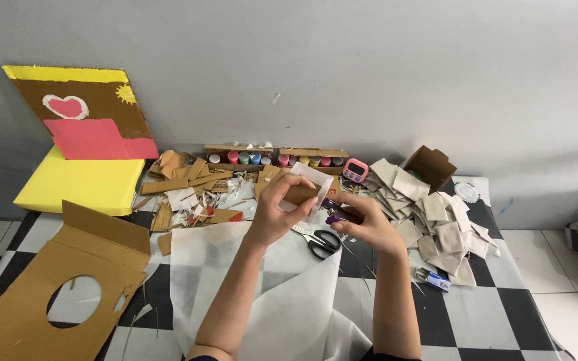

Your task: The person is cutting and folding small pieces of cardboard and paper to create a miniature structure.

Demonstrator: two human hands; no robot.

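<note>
While both forearms reach in from the lower edge of the view, the left hand [277,208] is curled around a small piece of brown cardboard [300,194] faced with white sheet, lifted clear of the checkered floor [496,314] and tilted toward the right hand, probably so its edge can be reached. The right hand [367,224] is closed on a slim tool with a purple grip [334,218], tip held against or just beside the cardboard's lower edge; whether it is a cutter, a pen or a glue stick cannot be told, since fingers cover most of it. Black-handled scissors [322,243] lie just below the hands on a large white sheet [289,294], which seems spread as a work surface. A row of small paint pots [272,159] stands against the grey wall [369,67], well apart from the hands, beside a pink timer [355,170]. Cardboard scraps [188,187] are heaped left of the hands, a pile of pale fabric squares [436,220] to the right near an open brown box [431,166]. A cardboard panel with a round hole [55,294] is cut off at the lower left. A painted board with a heart [88,110] leans on the wall. A small blue-and-white item [438,281] is too small to identify.
</note>
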